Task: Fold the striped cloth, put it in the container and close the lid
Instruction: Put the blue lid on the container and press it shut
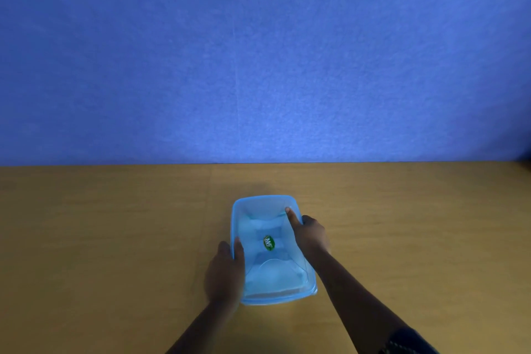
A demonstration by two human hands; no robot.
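A translucent blue rectangular container [267, 204] sits on the wooden table, near the middle front. Its lid [258, 273] lies on top, with a green oval sticker [269, 242] in the centre. My left hand [225, 273] grips the container's left long edge, thumb over the lid's rim. My right hand [309, 234] holds the right edge, with a finger stretched along the lid toward the far right corner. The striped cloth cannot be made out; only pale shapes show through the lid.
The wooden table [115, 238] runs wide to both sides of the container. A blue wall [258, 52] rises behind its far edge. A dark patterned sleeve or band [402, 343] shows on my right forearm at the bottom.
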